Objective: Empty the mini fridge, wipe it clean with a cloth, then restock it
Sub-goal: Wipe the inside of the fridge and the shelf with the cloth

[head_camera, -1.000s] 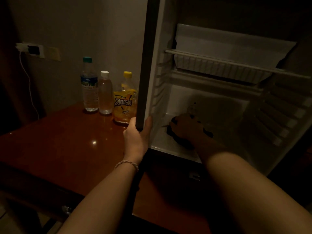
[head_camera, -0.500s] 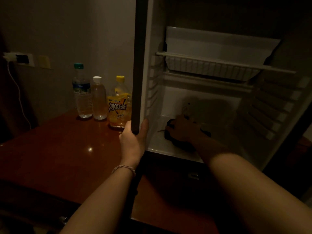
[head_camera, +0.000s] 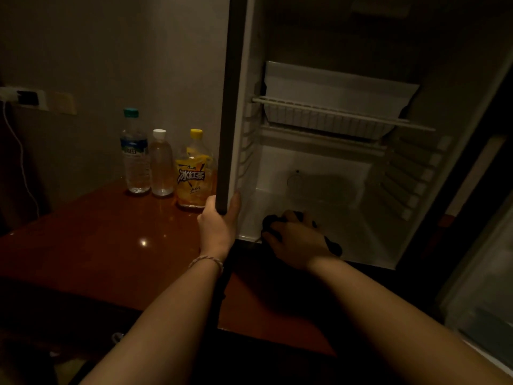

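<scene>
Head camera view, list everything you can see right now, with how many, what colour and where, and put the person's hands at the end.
fridge: one, white inside, open, standing on the table at right
wire shelf: one, white, upper part of the fridge
tray: one, white, on the wire shelf
bottles: three, on the table left of the fridge; green cap, white cap, yellow cap with yellow label
table: one, reddish-brown, glossy
wall socket: one, white, left wall, with a white cable hanging
cloth: one, dark, on the fridge floor
bracelet: one, pale, left wrist
left hand: grips the fridge's left front edge
right hand: holds the cloth on the fridge floor
</scene>
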